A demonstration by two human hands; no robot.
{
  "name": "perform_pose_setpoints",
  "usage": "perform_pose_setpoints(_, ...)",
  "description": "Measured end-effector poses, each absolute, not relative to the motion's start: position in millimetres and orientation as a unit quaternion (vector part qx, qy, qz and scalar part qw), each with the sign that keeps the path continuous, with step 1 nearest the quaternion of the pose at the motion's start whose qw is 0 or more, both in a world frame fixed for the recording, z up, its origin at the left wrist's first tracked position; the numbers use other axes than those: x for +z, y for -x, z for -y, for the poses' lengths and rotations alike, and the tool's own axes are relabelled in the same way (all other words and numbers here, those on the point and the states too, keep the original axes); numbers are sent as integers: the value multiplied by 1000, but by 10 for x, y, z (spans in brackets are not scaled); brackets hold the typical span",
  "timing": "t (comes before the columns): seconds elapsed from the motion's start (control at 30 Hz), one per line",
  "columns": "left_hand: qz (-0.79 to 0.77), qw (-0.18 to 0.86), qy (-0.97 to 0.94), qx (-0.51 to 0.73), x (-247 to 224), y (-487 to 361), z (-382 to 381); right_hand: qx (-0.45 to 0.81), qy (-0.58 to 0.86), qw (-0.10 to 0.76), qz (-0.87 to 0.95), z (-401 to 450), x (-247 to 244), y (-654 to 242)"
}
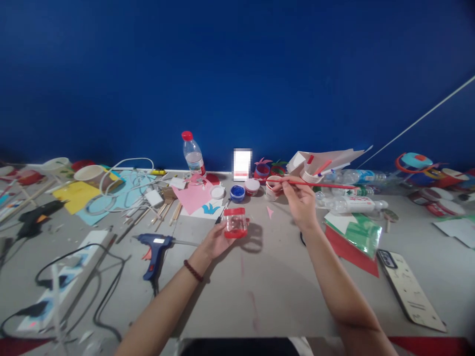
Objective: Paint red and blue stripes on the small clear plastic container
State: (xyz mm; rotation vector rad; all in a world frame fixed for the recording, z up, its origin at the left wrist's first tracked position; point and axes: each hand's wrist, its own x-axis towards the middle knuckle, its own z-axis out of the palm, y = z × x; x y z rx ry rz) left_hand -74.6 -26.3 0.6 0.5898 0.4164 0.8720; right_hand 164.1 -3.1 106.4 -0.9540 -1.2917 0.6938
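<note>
My left hand (217,241) is closed around a small clear plastic container (236,223) with red bands at its top and bottom, held just above the table. A thin red stick that looks like a paintbrush (322,185) is pinched in my right hand (300,202). It lies almost level, its left end over a paper cup (273,189). Left of that cup stand a white-topped pot (252,187) and an open pot of blue paint (237,193). A white lid (217,192) rests on pink paper (196,195).
At the left are a blue glue gun (154,249), a power strip (70,279) with cords, and wooden sticks. A red-capped bottle (193,155) stands near the blue wall. Plastic bottles (352,204), green and red sheets (354,235) and a phone (411,291) lie at the right.
</note>
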Motion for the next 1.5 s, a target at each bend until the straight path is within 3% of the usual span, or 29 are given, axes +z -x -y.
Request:
perform_pose_setpoints(0.57,-238,827,-225,458,28,713,210,276,439,592,617,-517,1234,-1341)
perform_pose_setpoints(0.87,-282,786,-101,541,130,623,133,232,478,458,713,-521,1084,-1517)
perform_pose_setpoints(1.13,-308,760,-57,569,191,458,-121,264,471,461,704,-552,1048,-1541)
perform_pose_setpoints(1.33,-317,748,-30,582,134,489,-144,201,508,448,707,-548,1056,-1492)
perform_pose_setpoints(1.5,-314,749,-40,582,174,528,-99,155,502,385,759,-583,997,-1399)
